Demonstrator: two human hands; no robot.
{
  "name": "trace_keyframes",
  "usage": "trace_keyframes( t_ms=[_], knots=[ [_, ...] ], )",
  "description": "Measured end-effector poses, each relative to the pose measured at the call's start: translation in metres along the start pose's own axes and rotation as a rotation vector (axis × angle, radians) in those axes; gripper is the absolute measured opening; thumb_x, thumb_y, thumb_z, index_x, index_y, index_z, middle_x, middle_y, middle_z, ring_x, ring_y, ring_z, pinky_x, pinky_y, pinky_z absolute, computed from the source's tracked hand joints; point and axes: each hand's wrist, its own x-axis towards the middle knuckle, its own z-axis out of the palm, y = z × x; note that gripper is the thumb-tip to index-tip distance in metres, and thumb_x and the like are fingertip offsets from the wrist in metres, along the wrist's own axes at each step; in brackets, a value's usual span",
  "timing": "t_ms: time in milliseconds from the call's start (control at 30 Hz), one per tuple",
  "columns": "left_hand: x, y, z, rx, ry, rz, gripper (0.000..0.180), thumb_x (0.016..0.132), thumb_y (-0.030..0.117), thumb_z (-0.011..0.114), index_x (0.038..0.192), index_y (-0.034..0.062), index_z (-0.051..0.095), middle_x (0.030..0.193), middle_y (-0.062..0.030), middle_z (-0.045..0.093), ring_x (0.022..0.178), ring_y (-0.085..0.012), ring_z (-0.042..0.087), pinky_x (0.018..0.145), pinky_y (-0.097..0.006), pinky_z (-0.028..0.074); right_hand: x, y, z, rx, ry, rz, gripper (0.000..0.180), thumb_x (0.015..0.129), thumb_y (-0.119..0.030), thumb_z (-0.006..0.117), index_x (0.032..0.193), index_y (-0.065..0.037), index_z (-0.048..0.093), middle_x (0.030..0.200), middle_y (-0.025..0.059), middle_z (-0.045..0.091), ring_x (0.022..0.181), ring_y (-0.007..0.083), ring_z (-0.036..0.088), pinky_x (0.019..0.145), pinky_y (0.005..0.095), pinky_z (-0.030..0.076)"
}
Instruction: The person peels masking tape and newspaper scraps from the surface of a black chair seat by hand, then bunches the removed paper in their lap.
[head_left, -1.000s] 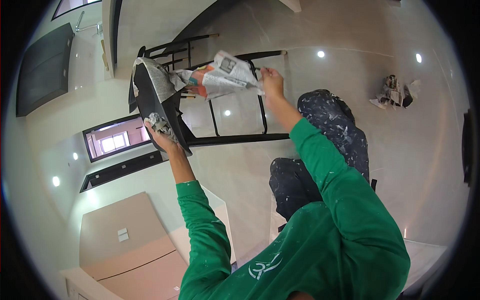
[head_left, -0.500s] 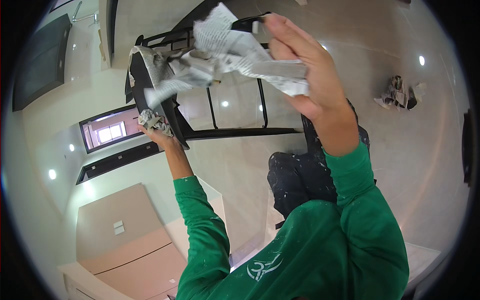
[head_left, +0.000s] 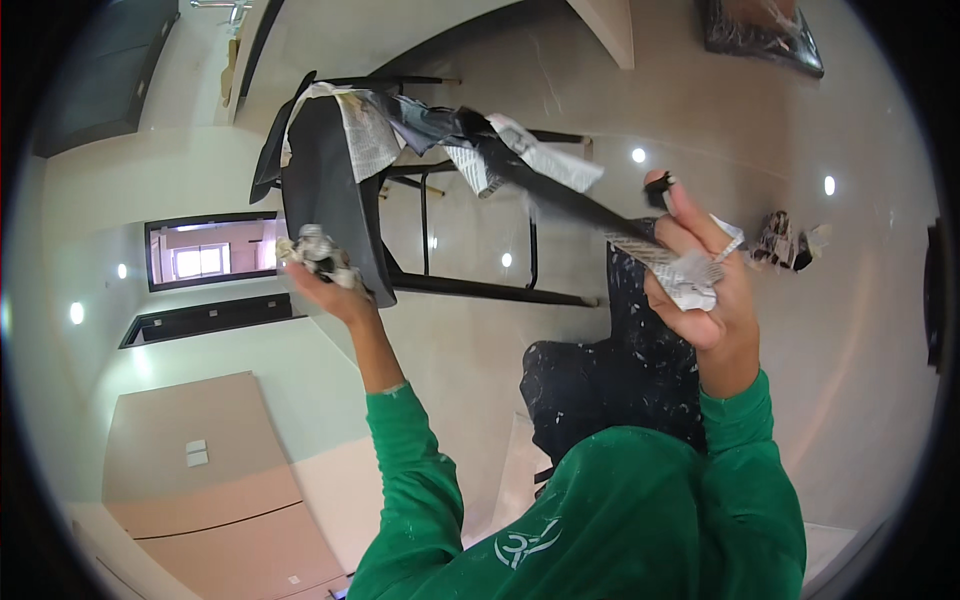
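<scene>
A black stool (head_left: pixel 330 160) with a moulded seat and thin metal legs lies tipped in front of me. Crumpled newspaper (head_left: pixel 318 250) fills my left hand (head_left: pixel 345 298), whose fingers are closed round it beside the seat. My right hand (head_left: pixel 722 310) grips the end of a newspaper strip (head_left: pixel 685 278). From there a long black strip (head_left: pixel 560 190), blurred and edged with newspaper, stretches back toward the stool. A small black scrap (head_left: pixel 659 190) clings to a fingertip of that hand. More newspaper (head_left: pixel 368 140) drapes over the seat's edge.
On the floor to the right lies a heap of crumpled newspaper and black scraps (head_left: pixel 785 242). A plastic-wrapped dark item (head_left: pixel 765 35) sits at the far right. My paint-spotted trousers (head_left: pixel 615 385) are close below the stool's legs.
My right hand has moved right and down toward me, drawing the strip out long from the stool. My left hand, still round the crumpled paper, sits slightly lower and farther right.
</scene>
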Motion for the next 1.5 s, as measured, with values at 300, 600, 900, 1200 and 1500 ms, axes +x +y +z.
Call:
trace_keyframes(
  t_ms=[300,600,900,1200,1500],
  knots=[
    [0.038,0.078,0.108,0.784,-0.322,0.548,0.080,0.081,0.022,0.083,0.149,0.0010,0.044,0.128,-0.0139,0.062,0.112,-0.0296,0.064,0.098,-0.044,0.050,0.048,0.097,0.192,-0.233,-0.317,0.113,0.036,0.105,-0.032,0.059,0.129,-0.005,0.060,0.107,0.0029,0.064,0.066,0.0043,0.055,0.054,0.0227,0.047],
    [0.158,-0.035,0.015,-0.306,0.041,-0.571,0.044,0.089,0.035,0.073,0.124,0.0113,0.062,0.113,-0.0029,0.068,0.099,-0.0218,0.065,0.081,-0.041,0.052,0.041,0.227,0.158,-0.635,-0.580,0.264,0.017,0.103,-0.018,0.065,0.110,-0.004,0.060,0.084,0.0019,0.064,0.069,0.0059,0.061,0.060,0.0227,0.050],
    [0.125,-0.122,-0.040,-0.479,0.369,-0.624,0.035,0.095,0.050,0.056,0.115,0.0233,0.068,0.114,0.0034,0.070,0.097,-0.0184,0.066,0.078,-0.036,0.050,0.081,0.180,-0.082,-0.997,0.081,0.030,0.022,0.098,-0.005,0.057,0.113,-0.001,0.072,0.086,0.0033,0.072,0.074,0.0106,0.066,0.067,0.0258,0.054],
    [0.089,-0.117,-0.032,-0.292,0.348,-0.466,0.050,0.096,0.049,0.059,0.130,0.0122,0.064,0.131,-0.0045,0.066,0.118,-0.0233,0.064,0.100,-0.038,0.051,0.153,0.190,-0.144,-1.225,0.227,-0.203,0.031,0.092,-0.012,0.045,0.077,0.003,0.068,0.065,0.0160,0.059,0.063,0.0237,0.058,0.064,0.0420,0.046],
    [0.091,-0.118,-0.018,-0.365,-0.186,-0.513,0.066,0.103,0.058,0.040,0.131,0.0012,0.057,0.117,-0.0200,0.067,0.099,-0.0289,0.072,0.080,-0.038,0.064,0.244,0.242,-0.139,-1.099,0.185,-0.009,0.048,0.092,-0.049,0.071,0.097,-0.001,0.071,0.091,0.0152,0.071,0.084,0.0301,0.065,0.083,0.0403,0.051]
  ],
)
